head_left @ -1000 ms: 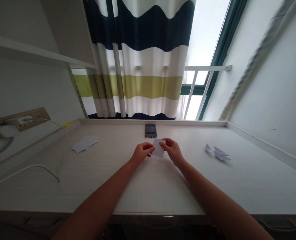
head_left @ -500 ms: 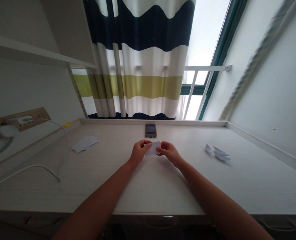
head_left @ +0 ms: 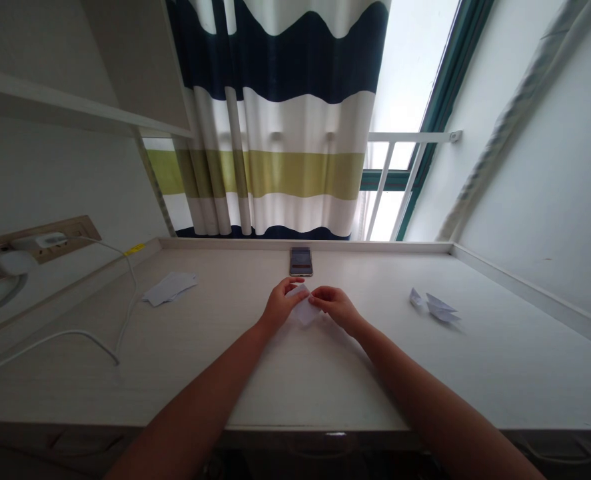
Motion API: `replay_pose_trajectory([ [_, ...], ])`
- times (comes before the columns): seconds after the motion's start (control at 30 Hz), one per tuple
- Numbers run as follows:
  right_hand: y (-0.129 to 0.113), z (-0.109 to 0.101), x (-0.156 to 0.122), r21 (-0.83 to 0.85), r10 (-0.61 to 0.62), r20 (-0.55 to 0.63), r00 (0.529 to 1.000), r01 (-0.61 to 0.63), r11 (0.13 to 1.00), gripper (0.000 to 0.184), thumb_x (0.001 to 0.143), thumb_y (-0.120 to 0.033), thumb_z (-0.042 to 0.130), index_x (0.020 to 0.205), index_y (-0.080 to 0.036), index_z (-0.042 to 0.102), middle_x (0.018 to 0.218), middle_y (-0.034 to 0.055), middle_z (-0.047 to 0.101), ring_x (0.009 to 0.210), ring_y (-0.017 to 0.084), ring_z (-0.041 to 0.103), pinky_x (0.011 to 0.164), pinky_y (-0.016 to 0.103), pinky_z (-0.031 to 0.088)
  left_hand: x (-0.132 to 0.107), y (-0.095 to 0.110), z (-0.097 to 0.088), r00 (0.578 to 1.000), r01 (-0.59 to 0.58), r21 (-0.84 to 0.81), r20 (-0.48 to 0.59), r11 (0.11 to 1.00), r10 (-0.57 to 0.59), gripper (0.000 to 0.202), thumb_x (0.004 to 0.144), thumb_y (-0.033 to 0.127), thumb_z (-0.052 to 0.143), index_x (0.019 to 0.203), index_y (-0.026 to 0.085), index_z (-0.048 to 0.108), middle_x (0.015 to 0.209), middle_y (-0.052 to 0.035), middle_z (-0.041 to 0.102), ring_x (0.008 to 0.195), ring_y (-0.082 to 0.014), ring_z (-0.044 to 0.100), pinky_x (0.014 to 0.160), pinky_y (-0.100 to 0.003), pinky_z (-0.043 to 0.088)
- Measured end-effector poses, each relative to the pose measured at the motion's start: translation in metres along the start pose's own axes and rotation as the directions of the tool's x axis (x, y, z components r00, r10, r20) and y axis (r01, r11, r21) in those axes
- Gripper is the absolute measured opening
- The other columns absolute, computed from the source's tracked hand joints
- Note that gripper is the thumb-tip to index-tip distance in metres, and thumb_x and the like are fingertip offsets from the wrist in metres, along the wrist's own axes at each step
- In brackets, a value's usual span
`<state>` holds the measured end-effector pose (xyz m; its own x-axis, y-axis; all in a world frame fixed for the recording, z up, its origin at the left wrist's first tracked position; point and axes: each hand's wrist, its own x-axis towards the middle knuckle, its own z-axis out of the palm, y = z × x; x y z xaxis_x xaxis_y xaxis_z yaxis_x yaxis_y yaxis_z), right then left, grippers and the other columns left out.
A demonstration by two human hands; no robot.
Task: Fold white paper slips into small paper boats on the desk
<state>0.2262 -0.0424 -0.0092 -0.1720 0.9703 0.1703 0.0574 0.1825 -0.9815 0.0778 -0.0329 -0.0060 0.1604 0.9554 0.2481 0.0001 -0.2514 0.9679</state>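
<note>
A small piece of white paper (head_left: 306,313) is held between my two hands above the middle of the white desk (head_left: 315,387). My left hand (head_left: 278,304) grips its left side, thumb on top and fingers behind. At the paper's right edge, my right hand (head_left: 336,304) pinches with thumb and forefinger. The paper sits turned, one corner pointing toward me. Parts of it are hidden by the fingers, so its folds cannot be made out clearly. Just beyond the hands lies a phone (head_left: 301,261).
Folded paper pieces (head_left: 442,308) and a smaller one (head_left: 416,297) lie to the right. A stack of white paper sheets (head_left: 169,288) is at the left. A white cable (head_left: 134,287) runs from the wall socket strip (head_left: 40,243) across the desk's left side.
The paper has turned so that a corner now points toward me. My right hand has shifted slightly left and its fingers now pinch nearer the left thumb.
</note>
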Motion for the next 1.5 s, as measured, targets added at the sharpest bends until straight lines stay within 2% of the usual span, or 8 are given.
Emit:
replay_pose_trajectory([
  [0.1,-0.001,-0.001,0.000,0.075,0.035,-0.074,0.997,-0.029,0.997,0.023,0.055,-0.033,0.068,0.066,-0.016,0.056,0.053,-0.0035,0.056,0.050,0.009,0.050,0.052,0.024,0.040,0.002,-0.004,0.000,0.999,0.028,-0.085,0.030,0.996,-0.025,0.040,0.055,0.029,0.068,0.090,0.013,0.056,0.080,-0.0056,0.062,0.073,-0.0160,0.057,0.062,-0.025,0.045],
  [0.2,-0.005,0.000,-0.001,0.133,0.094,-0.099,0.991,-0.081,0.988,0.024,0.054,-0.030,0.070,0.067,-0.017,0.054,0.053,-0.0035,0.058,0.050,0.010,0.053,0.056,0.027,0.045,0.003,-0.007,0.000,0.994,0.088,-0.114,0.073,0.990,-0.080,0.034,0.055,0.031,0.068,0.082,0.012,0.059,0.077,-0.0058,0.063,0.070,-0.0164,0.058,0.059,-0.026,0.047],
  [0.3,-0.009,0.000,-0.002,0.148,0.128,-0.107,0.986,-0.112,0.983,0.023,0.054,-0.028,0.070,0.065,-0.016,0.054,0.054,-0.0023,0.059,0.049,0.010,0.054,0.056,0.028,0.047,0.004,-0.009,0.000,0.994,0.103,-0.104,0.049,0.989,-0.098,0.029,0.056,0.033,0.067,0.074,0.011,0.061,0.070,-0.0048,0.062,0.065,-0.0145,0.057,0.056,-0.026,0.048],
  [0.47,-0.009,0.000,-0.002,0.164,0.106,-0.127,0.986,-0.084,0.983,0.023,0.055,-0.029,0.070,0.066,-0.016,0.056,0.055,-0.0012,0.059,0.051,0.010,0.055,0.055,0.027,0.047,0.004,-0.007,-0.001,0.995,0.097,-0.115,0.007,0.989,-0.097,0.027,0.059,0.035,0.065,0.070,0.010,0.062,0.067,-0.0039,0.061,0.062,-0.0137,0.057,0.055,-0.026,0.050],
  [0.7,-0.010,-0.003,-0.002,0.153,0.096,-0.134,0.986,-0.075,0.985,0.024,0.055,-0.031,0.070,0.065,-0.015,0.056,0.052,-0.0021,0.058,0.048,0.009,0.053,0.054,0.027,0.046,0.003,-0.005,-0.001,0.994,0.106,-0.130,0.017,0.986,-0.104,0.028,0.058,0.035,0.066,0.069,0.009,0.063,0.066,-0.0042,0.061,0.060,-0.0144,0.057,0.055,-0.028,0.051],
  [0.83,-0.010,-0.003,-0.002,0.169,0.099,-0.108,0.989,-0.080,0.982,0.024,0.054,-0.031,0.069,0.062,-0.015,0.054,0.052,-0.0023,0.058,0.048,0.009,0.052,0.052,0.025,0.045,0.002,-0.003,-0.001,0.993,0.117,-0.162,0.053,0.980,-0.109,0.032,0.058,0.036,0.066,0.075,0.009,0.062,0.069,-0.0046,0.063,0.062,-0.0149,0.058,0.054,-0.027,0.052],
  [1.07,-0.008,-0.004,-0.002,0.220,0.090,-0.084,0.992,-0.070,0.973,0.026,0.053,-0.033,0.070,0.060,-0.014,0.053,0.049,-0.0032,0.057,0.046,0.008,0.052,0.050,0.024,0.044,0.001,-0.001,0.000,0.995,0.102,-0.146,0.025,0.984,-0.099,0.030,0.058,0.036,0.066,0.069,0.008,0.062,0.062,-0.0025,0.061,0.058,-0.0130,0.057,0.053,-0.026,0.052],
  [1.5,-0.010,-0.002,-0.002,0.138,0.138,-0.105,0.985,-0.123,0.983,0.022,0.056,-0.029,0.070,0.060,-0.014,0.054,0.050,-0.0013,0.059,0.045,0.008,0.054,0.051,0.024,0.046,0.003,-0.003,-0.001,0.996,0.087,-0.180,0.000,0.980,-0.088,0.030,0.059,0.035,0.065,0.073,0.008,0.062,0.066,-0.0032,0.062,0.059,-0.0131,0.058,0.054,-0.026,0.053],
])
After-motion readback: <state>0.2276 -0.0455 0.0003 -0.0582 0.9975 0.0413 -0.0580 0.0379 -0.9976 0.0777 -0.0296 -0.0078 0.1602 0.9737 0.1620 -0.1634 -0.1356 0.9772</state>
